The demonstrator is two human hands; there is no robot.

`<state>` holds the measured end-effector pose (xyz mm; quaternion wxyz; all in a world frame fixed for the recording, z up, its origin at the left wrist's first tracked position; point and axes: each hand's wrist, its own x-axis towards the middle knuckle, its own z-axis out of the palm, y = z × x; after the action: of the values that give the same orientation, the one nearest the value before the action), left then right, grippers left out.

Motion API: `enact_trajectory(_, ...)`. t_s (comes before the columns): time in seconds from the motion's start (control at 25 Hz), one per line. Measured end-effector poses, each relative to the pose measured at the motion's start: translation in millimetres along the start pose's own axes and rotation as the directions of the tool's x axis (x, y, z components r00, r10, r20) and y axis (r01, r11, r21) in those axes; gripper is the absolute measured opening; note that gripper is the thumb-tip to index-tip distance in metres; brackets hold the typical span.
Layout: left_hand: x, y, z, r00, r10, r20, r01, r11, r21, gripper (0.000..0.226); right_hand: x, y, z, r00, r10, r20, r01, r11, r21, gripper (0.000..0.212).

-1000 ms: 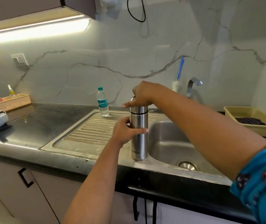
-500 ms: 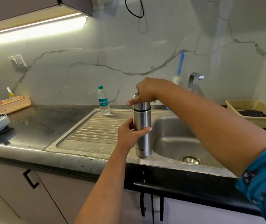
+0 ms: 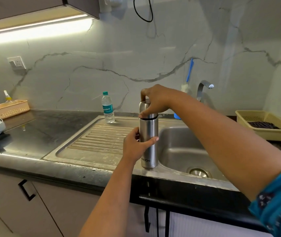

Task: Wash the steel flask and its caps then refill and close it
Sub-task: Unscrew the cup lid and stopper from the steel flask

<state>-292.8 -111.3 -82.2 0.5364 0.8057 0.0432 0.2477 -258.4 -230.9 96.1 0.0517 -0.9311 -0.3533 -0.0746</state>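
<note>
- Left hand (image 3: pixel 135 146) wraps the flask (image 3: pixel 149 142), upright on the sink (image 3: pixel 177 151) rim at 6 o'clock from the tap (image 3: pixel 203 87).
- Right hand (image 3: pixel 155 100) grips its cap (image 3: pixel 145 107).
- Risk: twisting hard could tip the flask into the basin.

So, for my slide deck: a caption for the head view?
Left hand steadies steel flask on sink edge; right hand grips its cap.
</note>
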Motion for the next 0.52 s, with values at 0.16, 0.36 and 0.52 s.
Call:
enact_trajectory(0.16,1,2,-3,0.999,0.039,-0.027,-0.038,0.998,0.048,0.055,-11,25,-17,0.994,-0.049,-0.097,0.088,0.889,0.45,0.055)
enact_trajectory(0.36,19,-7,-24,0.989,0.075,-0.13,-0.061,0.993,0.105,0.054,8,56,15,0.953,0.217,-0.211,0.139,0.306,0.942,0.052)
enact_trajectory(0.52,47,-20,-53,0.976,0.071,-0.205,-0.043,0.99,0.136,0.055,48,82,86,0.926,0.349,-0.144,0.003,0.375,0.927,0.059)
